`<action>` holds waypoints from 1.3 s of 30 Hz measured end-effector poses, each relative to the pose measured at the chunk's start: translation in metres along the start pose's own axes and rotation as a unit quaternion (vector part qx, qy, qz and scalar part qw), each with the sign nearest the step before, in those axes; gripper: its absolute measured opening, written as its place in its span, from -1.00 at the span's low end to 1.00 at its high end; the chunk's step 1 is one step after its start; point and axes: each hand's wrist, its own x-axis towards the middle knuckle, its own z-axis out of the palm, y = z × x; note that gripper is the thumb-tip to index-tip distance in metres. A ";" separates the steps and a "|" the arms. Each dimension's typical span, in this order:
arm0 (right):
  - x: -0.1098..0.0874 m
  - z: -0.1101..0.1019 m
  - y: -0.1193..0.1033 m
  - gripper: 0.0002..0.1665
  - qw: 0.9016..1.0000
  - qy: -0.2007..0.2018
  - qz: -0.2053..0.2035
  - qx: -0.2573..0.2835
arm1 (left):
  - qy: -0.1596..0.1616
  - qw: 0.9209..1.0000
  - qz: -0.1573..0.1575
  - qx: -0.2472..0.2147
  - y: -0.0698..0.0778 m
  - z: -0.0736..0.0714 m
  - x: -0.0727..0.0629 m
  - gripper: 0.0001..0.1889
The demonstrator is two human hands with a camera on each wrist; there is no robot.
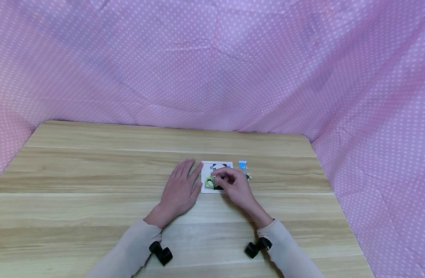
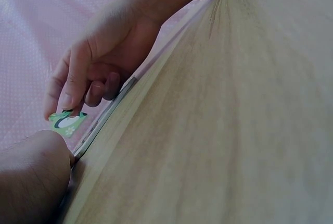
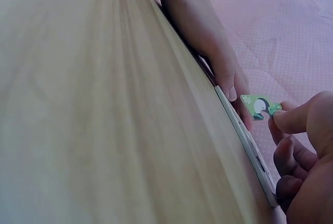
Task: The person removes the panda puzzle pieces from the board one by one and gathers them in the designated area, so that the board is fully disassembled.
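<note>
Pinched between thumb and fingers of my right hand [image 1: 236, 188] is a green jigsaw puzzle piece [image 3: 255, 107] with a white and dark pattern. It is held over the lower left part of a white-framed puzzle board [image 1: 207, 166], tilted in the right wrist view. A panda picture [image 1: 219, 166] shows in the board, partly covered by my right hand. My left hand [image 1: 180, 189] lies flat with fingers spread, thumb and fingertips at the board's left edge.
Right of the board lie a blue puzzle piece [image 1: 242, 165] and another piece [image 1: 248, 177], partly hidden behind my right hand. The wooden table [image 1: 94, 173] reaches back to a pink dotted cloth [image 1: 212, 77]. Black wrist cameras sit on both sleeves.
</note>
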 end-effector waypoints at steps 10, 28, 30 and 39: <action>-0.001 -0.006 -0.003 -0.75 0.999 0.026 0.029 0.006 | -0.001 1.000 -0.001 0.000 0.001 0.000 0.000 -0.31; -0.013 -0.022 -0.005 -0.75 0.997 0.027 0.077 0.013 | 0.011 1.000 0.001 -0.011 0.001 0.001 -0.001 -0.32; -0.015 -0.024 -0.006 -0.75 0.996 0.026 0.088 0.013 | 0.015 1.000 0.003 -0.013 0.001 0.001 -0.001 -0.32; -0.020 -0.031 -0.007 -0.75 0.994 0.027 0.103 0.016 | 0.013 1.000 0.002 -0.019 0.002 -0.001 -0.001 -0.32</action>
